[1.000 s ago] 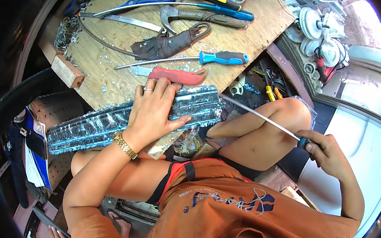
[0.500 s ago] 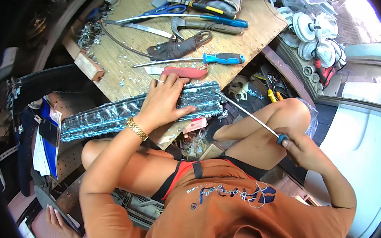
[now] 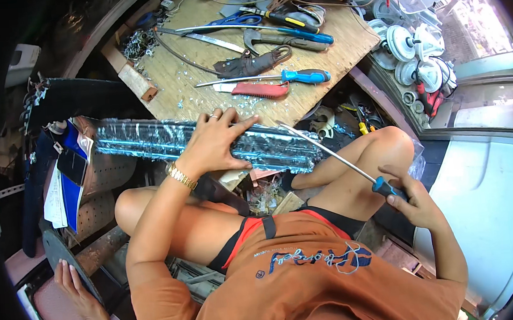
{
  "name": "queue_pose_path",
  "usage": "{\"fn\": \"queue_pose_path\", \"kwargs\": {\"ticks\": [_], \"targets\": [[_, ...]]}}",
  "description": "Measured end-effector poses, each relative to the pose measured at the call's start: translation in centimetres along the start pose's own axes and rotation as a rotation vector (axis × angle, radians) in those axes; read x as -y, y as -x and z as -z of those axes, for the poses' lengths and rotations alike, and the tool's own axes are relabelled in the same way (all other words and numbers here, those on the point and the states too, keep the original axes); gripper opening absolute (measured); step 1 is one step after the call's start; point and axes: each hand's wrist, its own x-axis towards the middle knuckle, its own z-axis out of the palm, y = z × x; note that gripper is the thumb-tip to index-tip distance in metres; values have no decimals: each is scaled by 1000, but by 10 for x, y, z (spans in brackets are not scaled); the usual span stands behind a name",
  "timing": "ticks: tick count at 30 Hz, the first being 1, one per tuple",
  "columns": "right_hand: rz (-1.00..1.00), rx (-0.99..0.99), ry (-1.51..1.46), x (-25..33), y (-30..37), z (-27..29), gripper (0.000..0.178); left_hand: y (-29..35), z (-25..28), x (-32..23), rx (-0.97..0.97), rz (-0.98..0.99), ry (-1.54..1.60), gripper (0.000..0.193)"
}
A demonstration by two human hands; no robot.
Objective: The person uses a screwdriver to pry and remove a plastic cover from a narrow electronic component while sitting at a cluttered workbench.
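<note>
My left hand (image 3: 215,144) grips a long, shiny, silver-and-dark bar (image 3: 148,145), its fingers over the far edge and its thumb on the near side. The bar looks rough, with ragged flakes along it, and lies slanted at the bench's near edge above my legs. My right hand (image 3: 406,196) is closed round the blue-and-black handle of a long screwdriver (image 3: 343,161). The screwdriver's shaft passes across the bar's right part, its tip near the bar's far edge; whether they touch I cannot tell.
On the wooden bench (image 3: 175,100) lie a red-handled knife (image 3: 260,89), another screwdriver (image 3: 305,76), a hammer (image 3: 287,41), scissors (image 3: 235,22) and scattered flakes. White spools (image 3: 404,41) stand at right. Another person's hand (image 3: 78,291) touches a grey disc (image 3: 67,256) at lower left.
The bar has tilted, its right end swinging nearer to me, with my left hand still on it. The screwdriver's tip has shifted from the bar's right end left to its far edge.
</note>
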Motion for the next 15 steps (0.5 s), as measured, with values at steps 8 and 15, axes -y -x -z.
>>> {"fn": "queue_pose_path", "kwargs": {"ticks": [8, 15], "targets": [[-103, 157, 20, -5, -5, -6, 45, -13, -15, 0, -97, -160, -160, 107], [-88, 214, 39, 6, -26, 0, 44, -20, -12, 1, 13, -153, -114, 107]]}}
